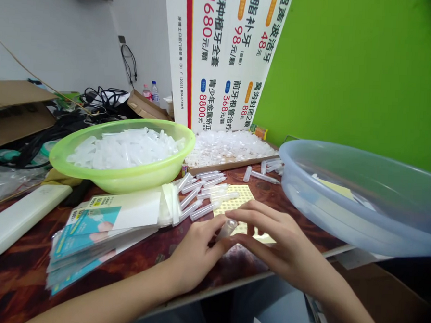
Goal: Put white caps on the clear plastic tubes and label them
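Note:
My left hand point(200, 247) is closed around a small clear plastic tube point(228, 228), its rounded end tilted up toward me. My right hand point(276, 237) comes in from the right, thumb and index finger on either side of that end, the other fingers bent above the sheet. Under the hands lies a pale yellow sheet of small round stickers point(244, 197), partly covered by them. Several clear tubes point(203, 190) with narrow tips lie just beyond my left hand, some over the sheet's edge.
A green basin point(128, 178) full of translucent plastic pieces stands behind left. Printed card packets point(103, 228) fan out beside a white oblong device point(20, 223). At the back is a cardboard tray point(233, 165) of small clear parts. A translucent blue basin point(343, 207) overhangs the right side.

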`<action>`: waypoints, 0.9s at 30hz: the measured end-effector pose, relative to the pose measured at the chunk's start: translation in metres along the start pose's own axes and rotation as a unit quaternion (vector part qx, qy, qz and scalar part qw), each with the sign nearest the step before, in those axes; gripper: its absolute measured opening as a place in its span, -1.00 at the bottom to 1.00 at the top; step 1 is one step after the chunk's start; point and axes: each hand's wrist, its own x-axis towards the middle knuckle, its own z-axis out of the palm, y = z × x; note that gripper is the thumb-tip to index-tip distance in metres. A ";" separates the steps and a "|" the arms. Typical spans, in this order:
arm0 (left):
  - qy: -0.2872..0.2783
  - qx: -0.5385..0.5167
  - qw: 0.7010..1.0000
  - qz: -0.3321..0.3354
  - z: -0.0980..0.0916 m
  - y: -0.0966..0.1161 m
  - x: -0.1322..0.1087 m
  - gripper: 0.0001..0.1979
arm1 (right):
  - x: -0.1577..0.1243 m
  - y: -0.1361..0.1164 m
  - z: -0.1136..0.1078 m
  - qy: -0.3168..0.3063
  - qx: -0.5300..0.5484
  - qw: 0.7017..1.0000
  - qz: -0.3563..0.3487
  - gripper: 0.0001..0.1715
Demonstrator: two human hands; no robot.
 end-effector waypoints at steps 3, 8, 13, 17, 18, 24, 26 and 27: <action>0.000 0.005 1.000 0.009 0.000 0.000 0.000 -0.74 | -0.004 0.003 0.006 0.020 -0.007 1.000 -0.020 -0.72; -0.008 -0.018 0.999 0.028 0.000 0.000 0.000 -0.74 | -0.005 0.004 0.015 0.068 -0.057 0.994 -0.060 -0.73; -0.005 -0.002 1.000 0.021 0.001 -0.003 -0.001 -0.73 | -0.004 0.000 0.019 0.064 -0.055 0.995 -0.060 -0.77; 0.003 -0.009 1.000 0.012 0.000 -0.004 -0.001 -0.76 | -0.008 0.003 0.025 0.087 0.008 0.995 -0.041 -0.80; 0.005 -0.015 1.000 0.013 0.000 -0.004 -0.002 -0.77 | -0.010 0.005 0.027 0.086 0.010 0.996 -0.035 -0.76; -0.001 -0.020 1.000 0.018 0.000 -0.003 -0.001 -0.80 | -0.009 0.009 0.035 0.089 0.022 0.995 -0.036 -0.73; 0.001 -0.015 1.000 0.019 0.000 -0.003 -0.001 -0.79 | -0.006 0.009 0.037 0.105 0.052 0.992 -0.040 -0.79; -0.001 -0.018 1.000 0.021 0.000 -0.003 -0.001 -0.79 | -0.005 0.008 0.038 0.111 0.065 0.991 -0.040 -0.81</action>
